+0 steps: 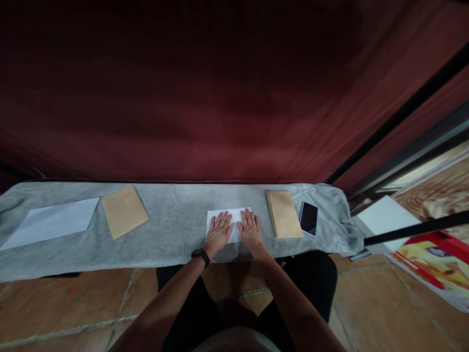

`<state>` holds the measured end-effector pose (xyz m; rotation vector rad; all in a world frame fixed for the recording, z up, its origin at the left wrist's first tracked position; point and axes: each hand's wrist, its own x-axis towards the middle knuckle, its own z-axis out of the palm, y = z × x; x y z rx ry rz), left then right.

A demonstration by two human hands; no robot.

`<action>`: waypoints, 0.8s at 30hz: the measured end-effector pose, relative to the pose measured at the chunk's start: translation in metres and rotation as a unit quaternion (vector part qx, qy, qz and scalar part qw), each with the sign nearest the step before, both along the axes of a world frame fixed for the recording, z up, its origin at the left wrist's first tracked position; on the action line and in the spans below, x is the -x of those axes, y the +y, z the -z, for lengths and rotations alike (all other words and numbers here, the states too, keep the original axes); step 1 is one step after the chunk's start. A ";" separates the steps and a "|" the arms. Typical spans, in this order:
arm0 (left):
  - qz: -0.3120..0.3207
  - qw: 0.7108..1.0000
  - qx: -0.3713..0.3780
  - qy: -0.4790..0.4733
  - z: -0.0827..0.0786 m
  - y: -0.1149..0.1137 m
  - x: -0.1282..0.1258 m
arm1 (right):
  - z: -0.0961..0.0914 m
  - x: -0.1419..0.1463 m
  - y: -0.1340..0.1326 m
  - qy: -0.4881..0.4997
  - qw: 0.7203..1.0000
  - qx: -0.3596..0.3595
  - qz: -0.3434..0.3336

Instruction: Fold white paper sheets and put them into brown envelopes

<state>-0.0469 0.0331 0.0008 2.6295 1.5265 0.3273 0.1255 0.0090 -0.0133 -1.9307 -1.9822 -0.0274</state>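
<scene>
A sheet of white paper [234, 236] lies on the grey cloth in front of me, its middle and sides partly covered by my hands. My left hand [219, 231] rests flat on its left half, fingers spread, with a dark band on the wrist. On the right half my right hand [250, 231] lies flat too, fingers stretched toward the far edge. The thumbs point at each other with a small gap between them. Neither hand grips anything. Whether the paper is folded, I cannot tell.
The grey cloth [176, 220] covers a narrow bench against a dark red wall. At left are white sheets [51, 222] and a brown envelope [125, 211]. To the right lie a stack of brown envelopes [285, 214] and a phone [309, 218]. A red-yellow box [436, 266] stands far right.
</scene>
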 end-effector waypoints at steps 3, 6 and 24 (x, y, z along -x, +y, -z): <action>-0.012 1.000 0.002 -0.002 0.004 0.014 -0.014 | -0.002 0.000 0.000 0.010 1.000 0.008 -0.001; -0.009 1.000 0.005 -0.004 0.005 0.024 -0.025 | -0.004 -0.001 0.000 0.022 1.000 0.017 0.001; 0.115 0.993 -0.024 0.013 -0.003 -0.030 -0.018 | -0.006 -0.018 -0.030 0.051 0.998 0.026 0.012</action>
